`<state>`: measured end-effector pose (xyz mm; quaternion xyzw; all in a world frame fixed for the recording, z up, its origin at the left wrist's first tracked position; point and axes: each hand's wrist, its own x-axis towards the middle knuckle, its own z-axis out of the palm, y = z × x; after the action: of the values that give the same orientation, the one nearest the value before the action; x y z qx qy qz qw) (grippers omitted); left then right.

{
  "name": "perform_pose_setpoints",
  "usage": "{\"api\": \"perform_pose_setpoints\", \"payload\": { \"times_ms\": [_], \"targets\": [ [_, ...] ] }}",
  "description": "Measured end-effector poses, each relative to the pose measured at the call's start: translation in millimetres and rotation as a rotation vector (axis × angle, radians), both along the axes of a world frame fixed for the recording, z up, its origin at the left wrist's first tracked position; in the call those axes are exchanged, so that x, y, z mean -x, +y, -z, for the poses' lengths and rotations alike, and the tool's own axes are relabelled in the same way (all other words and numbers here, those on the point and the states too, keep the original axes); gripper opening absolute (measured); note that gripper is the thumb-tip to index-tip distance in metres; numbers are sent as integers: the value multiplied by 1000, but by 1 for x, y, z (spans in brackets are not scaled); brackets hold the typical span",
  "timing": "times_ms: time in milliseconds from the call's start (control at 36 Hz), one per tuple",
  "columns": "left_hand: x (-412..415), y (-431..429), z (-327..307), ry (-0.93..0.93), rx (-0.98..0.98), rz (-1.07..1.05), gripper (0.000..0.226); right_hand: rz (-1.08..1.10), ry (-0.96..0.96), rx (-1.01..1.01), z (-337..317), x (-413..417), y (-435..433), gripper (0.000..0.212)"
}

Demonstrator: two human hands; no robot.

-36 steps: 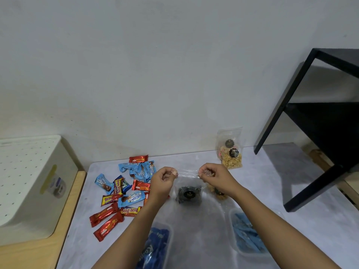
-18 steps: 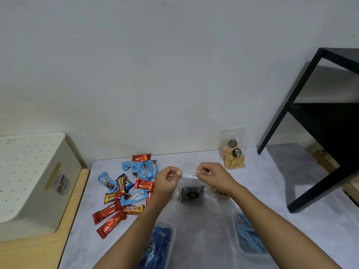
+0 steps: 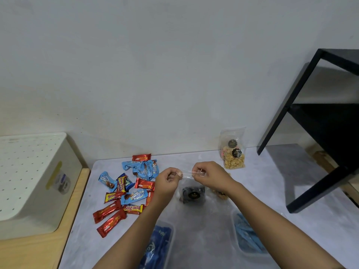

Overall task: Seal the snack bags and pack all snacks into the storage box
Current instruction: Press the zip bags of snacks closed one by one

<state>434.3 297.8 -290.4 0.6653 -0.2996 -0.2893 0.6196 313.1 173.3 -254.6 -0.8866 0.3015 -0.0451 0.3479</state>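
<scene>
Over the tabletop (image 3: 272, 191) centre, the left hand (image 3: 168, 178) and right hand (image 3: 208, 174) pinch the snack bag (image 3: 193, 193) top. Its seal line runs sideways between the 2 hands.

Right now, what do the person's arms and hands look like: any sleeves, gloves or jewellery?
Both forearms are bare to the frame's edge, no sleeves in view. The left hand and right hand wear no gloves; no watch, bracelet or ring shows. A pale patch on a left fingertip might be a plaster.

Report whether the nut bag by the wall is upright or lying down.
Upright: the nut bag stands on its base, nuts settled at the bottom, top edge pointing up.
</scene>
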Motion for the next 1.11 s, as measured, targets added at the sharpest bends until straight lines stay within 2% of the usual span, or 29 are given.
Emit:
{"api": "perform_pose_setpoints", "payload": {
  "times_ms": [111, 250, 556, 917, 1111],
  "targets": [
    [1, -1, 1, -10, -22, 17, 17, 31, -7, -36, -1, 0, 3, 7],
    [6, -4, 2, 8, -50, 56, 9, 27, -17, 68, -3, -3, 7, 12],
    [5, -2, 2, 99, -95, 96, 14, 90, -10, -66, -5, -1, 12, 9],
    [6, -2, -7, 100, -106, 186, 20, 106, 45, 65, -10, -2, 18, 12],
    [2, -1, -4, 40, -116, 177, 20, 94, 37, 57, -10, -1, 17, 11]
  ]
}}
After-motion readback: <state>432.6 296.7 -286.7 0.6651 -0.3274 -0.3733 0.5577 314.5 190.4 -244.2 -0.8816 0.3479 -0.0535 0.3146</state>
